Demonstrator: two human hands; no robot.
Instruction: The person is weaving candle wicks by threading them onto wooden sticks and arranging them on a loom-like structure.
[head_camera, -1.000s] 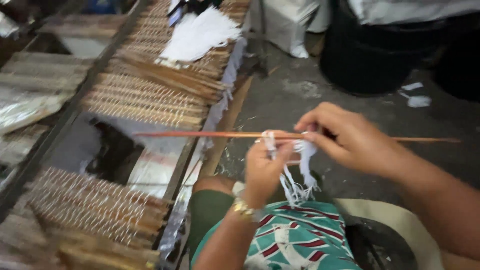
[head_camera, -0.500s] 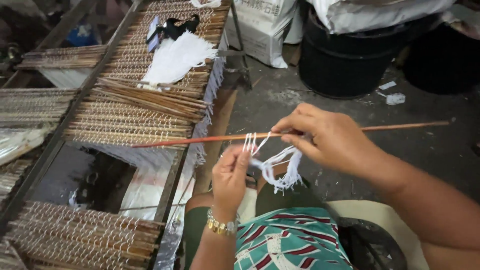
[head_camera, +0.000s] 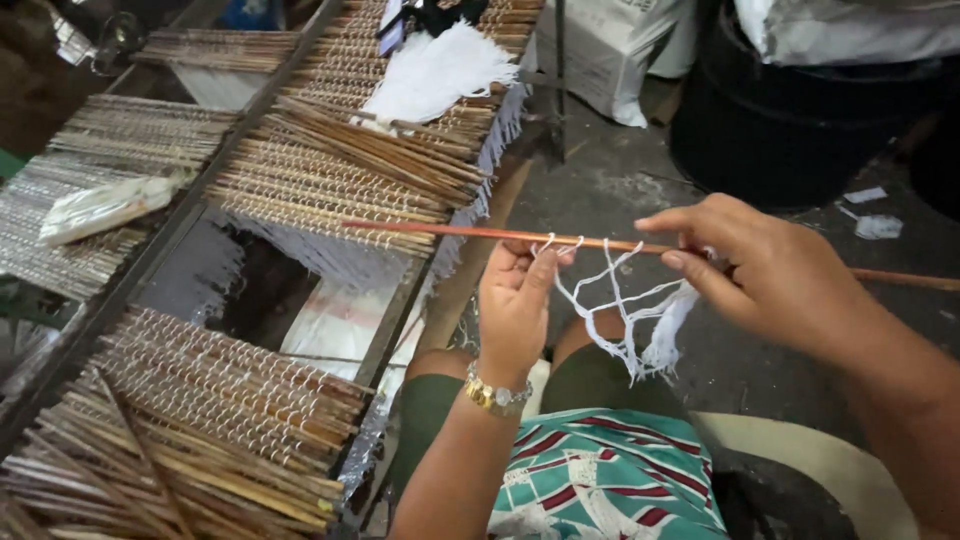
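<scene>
A thin reddish-brown stick (head_camera: 450, 231) runs level across the middle of the view. My right hand (head_camera: 770, 270) pinches it near its right part, with white strings (head_camera: 630, 320) looped over it and hanging in a frayed tuft. My left hand (head_camera: 515, 305), with a gold wristwatch on the wrist, holds the stick from below just left of the strings, fingertips on the loops.
A metal rack (head_camera: 150, 270) at left carries rows of stick mats bound with white thread (head_camera: 330, 180). A bundle of white string (head_camera: 435, 70) lies on the far mats. A black bucket (head_camera: 770, 130) and a white sack (head_camera: 610, 50) stand on the concrete floor beyond.
The strings have spread into separate loops along the stick. My left hand has slid up to the stick's underside, and the view has tilted toward the rack.
</scene>
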